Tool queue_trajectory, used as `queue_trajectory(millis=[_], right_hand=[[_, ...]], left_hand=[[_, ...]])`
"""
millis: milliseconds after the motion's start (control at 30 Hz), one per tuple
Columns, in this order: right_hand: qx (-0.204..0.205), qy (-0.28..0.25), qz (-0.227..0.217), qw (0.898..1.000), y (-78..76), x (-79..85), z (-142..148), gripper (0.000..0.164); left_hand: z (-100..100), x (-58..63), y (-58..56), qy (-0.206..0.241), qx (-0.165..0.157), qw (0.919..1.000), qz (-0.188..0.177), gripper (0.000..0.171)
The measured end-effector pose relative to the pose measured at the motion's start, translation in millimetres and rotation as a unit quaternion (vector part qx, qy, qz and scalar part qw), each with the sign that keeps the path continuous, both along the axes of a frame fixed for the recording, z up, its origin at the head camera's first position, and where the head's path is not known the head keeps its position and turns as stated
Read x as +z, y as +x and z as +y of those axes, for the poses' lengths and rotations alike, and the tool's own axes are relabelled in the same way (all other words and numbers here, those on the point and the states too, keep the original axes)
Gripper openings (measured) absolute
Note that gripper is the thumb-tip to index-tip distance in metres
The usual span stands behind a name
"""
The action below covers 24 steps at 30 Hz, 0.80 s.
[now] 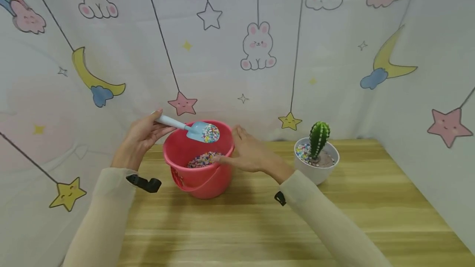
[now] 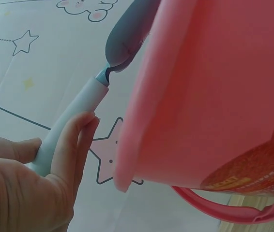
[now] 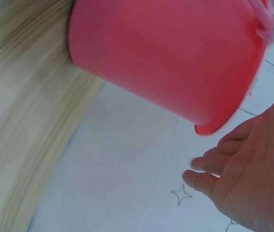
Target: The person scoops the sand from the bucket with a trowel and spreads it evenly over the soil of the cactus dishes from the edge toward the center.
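My left hand (image 1: 142, 135) grips the pale handle of a small blue shovel (image 1: 196, 130), fingers and thumb round it in the left wrist view. Colourful little pebbles (image 1: 210, 133) lie in the scoop, which is held over the mouth of a red bucket (image 1: 208, 184). More pebbles (image 1: 204, 160) show at the bottom inside the bucket. At the bucket's right rim is my right hand (image 1: 252, 151), its fingers extended and holding nothing. In the right wrist view, that hand (image 3: 253, 169) appears beside the rim with fingers spread.
To the right stands a white pot (image 1: 315, 172) with a green cactus (image 1: 319, 139); coloured pebbles cover its left part and brown soil shows on the right. The wooden table (image 1: 267, 234) meets a printed curtain (image 1: 230, 77) at the back and sides.
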State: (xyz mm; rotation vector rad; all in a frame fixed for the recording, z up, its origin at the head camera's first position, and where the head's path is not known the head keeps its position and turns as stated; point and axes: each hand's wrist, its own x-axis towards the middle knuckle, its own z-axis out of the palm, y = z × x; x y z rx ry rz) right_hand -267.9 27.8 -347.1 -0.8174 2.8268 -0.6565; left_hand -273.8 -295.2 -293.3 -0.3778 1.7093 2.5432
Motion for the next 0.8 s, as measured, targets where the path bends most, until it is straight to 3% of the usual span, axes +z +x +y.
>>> queue_trajectory(millis=[233,467,600,800], right_hand=[[-0.022,-0.053,0.019,0.998,5.8,14.2,30,0.118],[-0.053,-0.074,0.066,0.994,18.1,22.8,68,0.112],[-0.061,-0.091,0.093,0.990,25.8,26.7,90,0.098],[-0.052,-0.141,0.131,0.980,34.5,33.0,122,0.066]], left_hand=[[3,-1.3,2.0,0.012,0.004,0.9999,-0.011,0.035],[13,-3.9,0.0,0.000,0.009,1.0000,-0.002,0.032],[19,-5.0,-0.4,-0.012,0.012,0.9999,0.005,0.032],[29,-4.1,-1.2,0.009,0.000,1.0000,0.004,0.030]])
